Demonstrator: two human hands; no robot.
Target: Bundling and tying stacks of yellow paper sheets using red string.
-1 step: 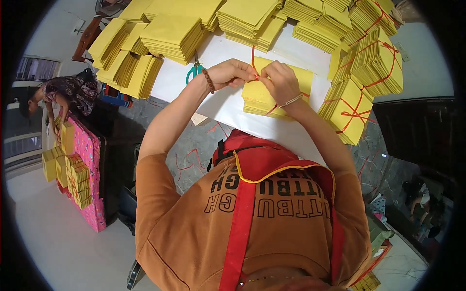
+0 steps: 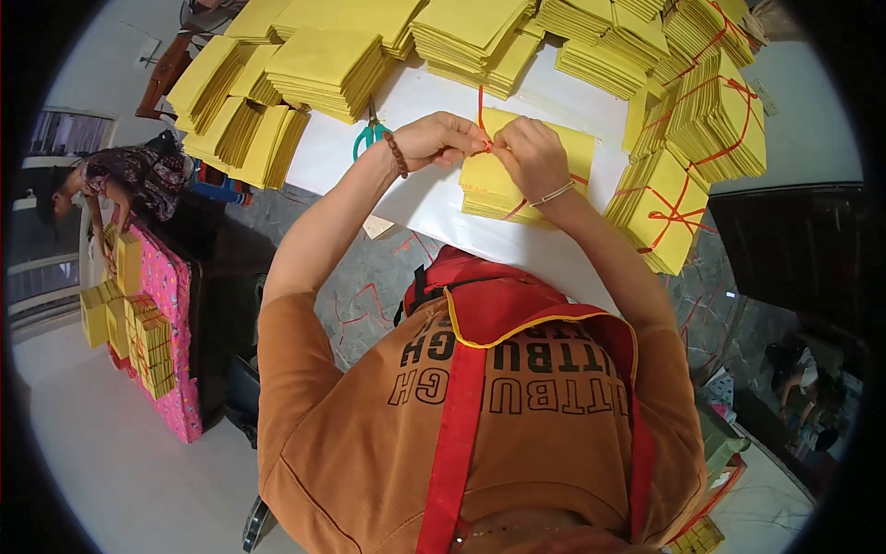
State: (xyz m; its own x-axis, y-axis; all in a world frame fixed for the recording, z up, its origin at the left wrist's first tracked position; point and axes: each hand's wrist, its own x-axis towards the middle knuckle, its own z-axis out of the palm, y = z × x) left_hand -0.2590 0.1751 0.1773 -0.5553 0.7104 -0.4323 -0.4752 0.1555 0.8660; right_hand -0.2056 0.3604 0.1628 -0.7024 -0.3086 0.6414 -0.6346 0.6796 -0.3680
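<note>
A stack of yellow paper [image 2: 482,183] lies on the white table in front of me. Red ribbon [image 2: 481,107] runs around it and up from its far edge. Above the stack's top, my left hand [image 2: 441,138] pinches the ribbon near a small knot or crossing. My right hand [image 2: 535,152] is closed on the ribbon just beside it, the fingertips of both hands almost touching. The ribbon inside the right fingers is mostly hidden. Teal-handled scissors [image 2: 362,140] lie left of my left wrist, partly covered by it.
Loose yellow paper stacks [image 2: 328,69] line the table's far side. Ribbon-tied bundles [image 2: 669,208] stand at the right. The white tabletop [image 2: 420,208] ends close to my body. At the far left, another person [image 2: 129,180] leans over a pink-covered table [image 2: 175,369] with yellow bundles.
</note>
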